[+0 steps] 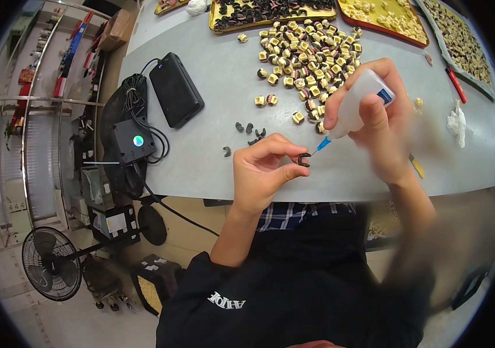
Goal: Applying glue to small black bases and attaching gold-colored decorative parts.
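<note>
Between thumb and fingertips, my left hand pinches a small black C-shaped piece above the near part of the grey table. My right hand is wrapped round a white squeeze bottle, tilted downward. Its blue needle tip points at the black piece, with the thin end at or very close to it. Left of my left hand lie several loose black C-shaped pieces. Beyond both hands spreads a pile of small cream, black and pink pieces.
A black power bank and a cabled black box sit at the table's left. Yellow trays of black parts and cream parts stand at the back. To the right are a red pen, crumpled white tissue and a yellow tool.
</note>
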Tool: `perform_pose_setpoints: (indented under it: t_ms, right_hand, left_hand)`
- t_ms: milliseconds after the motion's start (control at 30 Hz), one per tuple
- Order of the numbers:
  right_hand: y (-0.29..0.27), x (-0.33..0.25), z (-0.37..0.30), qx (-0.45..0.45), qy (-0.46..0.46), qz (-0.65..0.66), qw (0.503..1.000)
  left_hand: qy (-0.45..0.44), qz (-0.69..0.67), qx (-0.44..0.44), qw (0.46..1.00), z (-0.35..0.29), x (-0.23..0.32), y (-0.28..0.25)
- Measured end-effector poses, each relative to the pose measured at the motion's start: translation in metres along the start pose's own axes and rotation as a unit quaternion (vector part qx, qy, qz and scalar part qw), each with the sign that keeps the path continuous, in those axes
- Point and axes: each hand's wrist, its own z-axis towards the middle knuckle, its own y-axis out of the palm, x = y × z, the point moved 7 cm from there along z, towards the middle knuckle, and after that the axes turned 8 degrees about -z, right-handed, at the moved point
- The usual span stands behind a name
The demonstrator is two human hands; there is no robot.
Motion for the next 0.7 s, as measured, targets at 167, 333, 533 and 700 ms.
perform_pose_setpoints:
  t_ms: [167,333,533,700]
  right_hand:
    - [-0.006,-0.009,0.006,0.032,-0.012,0.040,0.999]
    - [-0.041,-0.025,0.019,0.127,-0.061,0.019,0.990]
    - [-0.099,-0.051,0.019,0.205,-0.065,-0.331,0.919]
    - [-0.149,-0.028,0.003,0.199,0.004,-0.453,0.869]
  left_hand:
    - [0.007,-0.021,0.004,1.000,0.000,0.001,0.000]
    - [0.004,-0.015,0.005,1.000,0.000,0.001,0.000]
    - [-0.005,-0.023,0.011,1.000,-0.001,0.003,-0.002]
    - [-0.014,-0.048,0.013,0.999,-0.002,0.003,-0.001]
